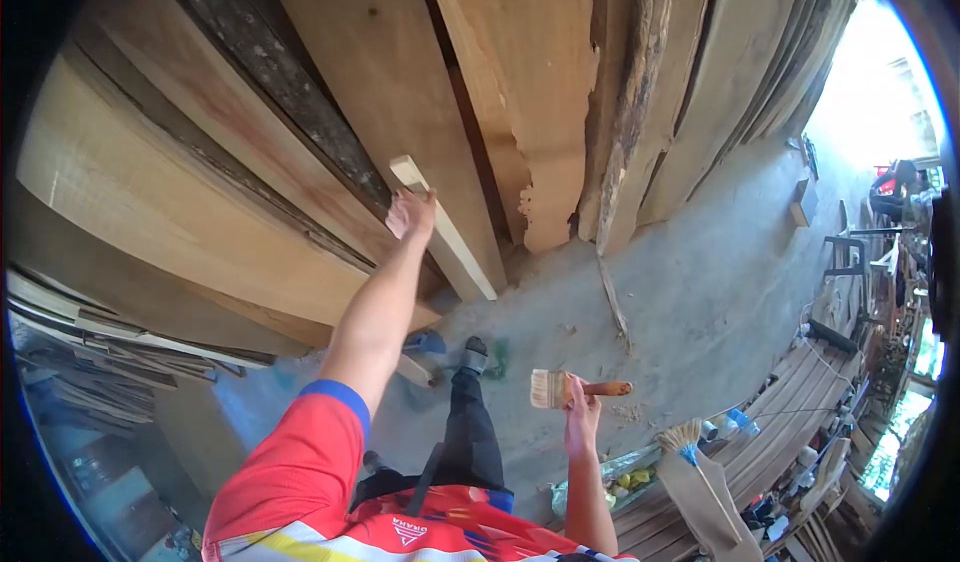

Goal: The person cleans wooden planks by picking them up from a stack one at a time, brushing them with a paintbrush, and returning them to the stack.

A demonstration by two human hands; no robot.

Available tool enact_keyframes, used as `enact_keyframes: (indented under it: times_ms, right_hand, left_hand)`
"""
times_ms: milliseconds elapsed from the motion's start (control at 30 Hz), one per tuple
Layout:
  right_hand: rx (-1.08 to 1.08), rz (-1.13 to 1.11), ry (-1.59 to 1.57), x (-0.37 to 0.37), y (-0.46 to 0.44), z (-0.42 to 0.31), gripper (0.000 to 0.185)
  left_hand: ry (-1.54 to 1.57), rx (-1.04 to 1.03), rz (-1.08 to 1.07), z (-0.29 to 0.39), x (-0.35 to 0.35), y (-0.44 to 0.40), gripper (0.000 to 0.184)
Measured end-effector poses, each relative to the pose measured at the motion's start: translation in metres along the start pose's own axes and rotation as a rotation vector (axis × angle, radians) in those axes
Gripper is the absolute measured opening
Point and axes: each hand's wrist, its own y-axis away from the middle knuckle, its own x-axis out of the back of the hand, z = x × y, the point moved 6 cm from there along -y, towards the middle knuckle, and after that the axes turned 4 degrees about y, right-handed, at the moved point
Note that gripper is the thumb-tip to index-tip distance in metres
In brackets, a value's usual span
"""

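Observation:
My left hand is stretched forward, its fingers closed around the upper part of a pale, squared wooden batten. The batten leans against a wide upright board, its lower end close to the floor. Out to the right, my right hand grips a wide paintbrush with pale bristles and a brown wooden handle. The bristles point left and touch nothing. Part of the brush is hidden behind my fingers.
Tall planks lean in a row ahead, some with rough bark edges. Thin strips are stacked at left. A slatted wooden bench at right carries a small broom and clutter. A wood sliver lies on the concrete floor.

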Motion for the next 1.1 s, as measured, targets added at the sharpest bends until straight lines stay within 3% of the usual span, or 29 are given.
enact_keyframes:
  times_ms: [100,200,233,300,400,533,700,833,967,1067,1100]
  right_hand:
    - [-0.021,-0.062,-0.086,-0.009,-0.008,0.007,0.038]
    - [-0.081,0.030,-0.131,-0.026,-0.006,-0.008,0.038]
    - [-0.111,0.048,-0.093,-0.031,-0.011,-0.007,0.038]
    - [-0.054,-0.066,-0.167,-0.057,-0.018,-0.014,0.039]
    - [0.015,-0.210,-0.115,-0.106,-0.010,-0.026,0.040]
    - [0.035,-0.474,0.041,-0.185,0.022,-0.029,0.042]
    - [0.054,-0.585,0.231,-0.286,0.088,0.013,0.040]
    - [0.247,-0.815,0.287,-0.396,0.224,0.030,0.042]
    - [0.328,-1.175,0.503,-0.471,0.360,0.114,0.040]
    - [0.443,-1.389,0.609,-0.498,0.460,0.190,0.036]
    - [0.627,-1.379,0.742,-0.503,0.488,0.211,0.033]
  left_hand:
    - [0.049,-0.070,-0.055,-0.003,-0.005,-0.011,0.068]
    - [0.021,-0.205,-0.036,-0.029,-0.010,-0.003,0.073]
    - [0.003,-0.203,-0.194,-0.043,-0.013,0.010,0.071]
    - [0.059,-0.234,-0.350,-0.063,0.025,0.062,0.053]
    - [0.210,-0.301,-0.333,-0.141,0.063,0.165,0.033]
    - [0.324,-0.069,-0.520,-0.278,0.137,0.296,0.028]
    - [0.551,0.226,-0.210,-0.440,0.259,0.403,0.023]
    - [0.744,0.445,0.160,-0.556,0.333,0.458,0.019]
    - [0.794,0.444,0.383,-0.645,0.390,0.506,0.021]
    - [0.773,0.425,0.377,-0.713,0.415,0.551,0.021]
    - [0.784,0.422,0.382,-0.733,0.422,0.567,0.021]
